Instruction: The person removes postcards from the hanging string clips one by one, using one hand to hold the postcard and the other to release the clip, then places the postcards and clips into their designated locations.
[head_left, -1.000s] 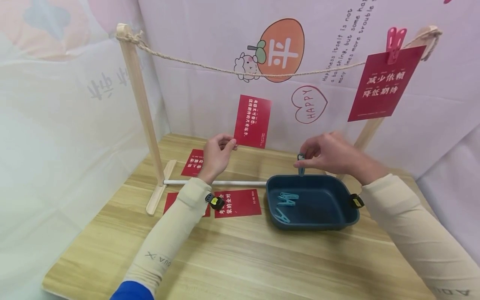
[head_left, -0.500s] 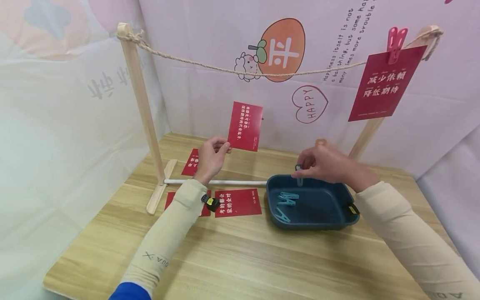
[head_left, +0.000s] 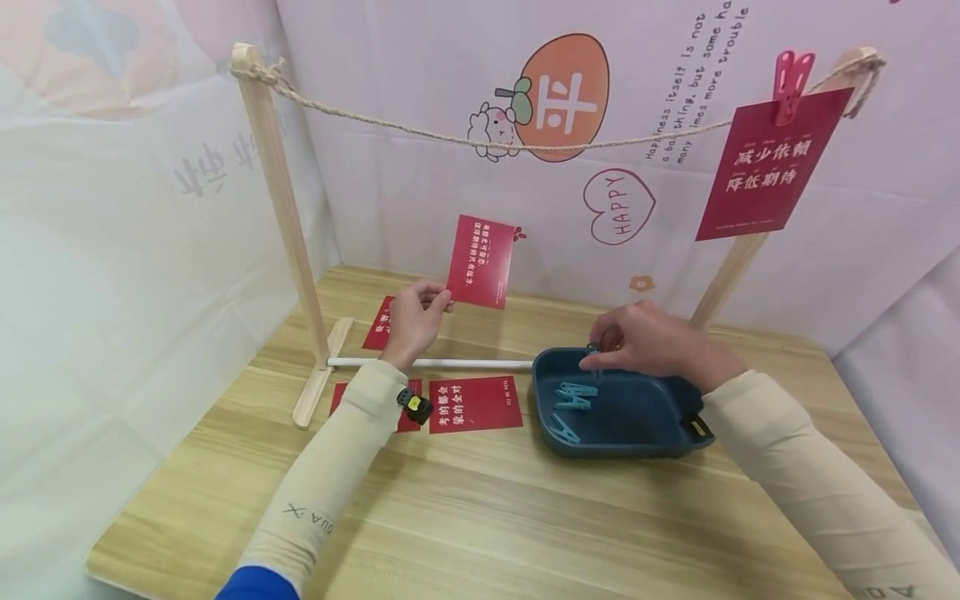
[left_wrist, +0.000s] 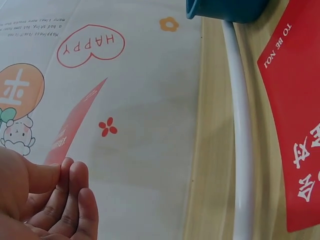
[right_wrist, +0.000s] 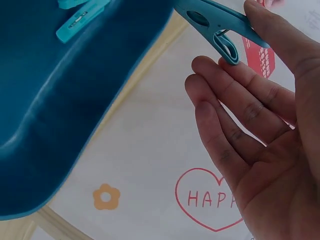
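My left hand (head_left: pixel 416 323) pinches a red card (head_left: pixel 480 262) with white writing by its lower left corner, holding it in the air below the rope. In the left wrist view, thumb and fingers meet on the card (left_wrist: pixel 75 125), seen nearly edge-on. My right hand (head_left: pixel 651 343) holds a teal clothespin (right_wrist: pixel 212 25) between thumb and forefinger, at the back rim of a dark blue basin (head_left: pixel 637 452). Several teal clothespins (head_left: pixel 573 396) lie in this basin. Another red card (head_left: pixel 780 171) hangs at the rope's right end under a pink clothespin (head_left: pixel 787 87).
A rope (head_left: pixel 420 136) sags between two wooden posts. A white rod (head_left: pixel 465 364) runs low from the left post (head_left: pixel 277 200) toward the basin. More red cards lie on the wooden table, including one in front of the rod (head_left: pixel 476 406). A printed cloth backs the table.
My left hand has shifted left and slightly down with the card. My right hand has sunk a little and moved left, bringing the clothespin lower at the basin's back rim.
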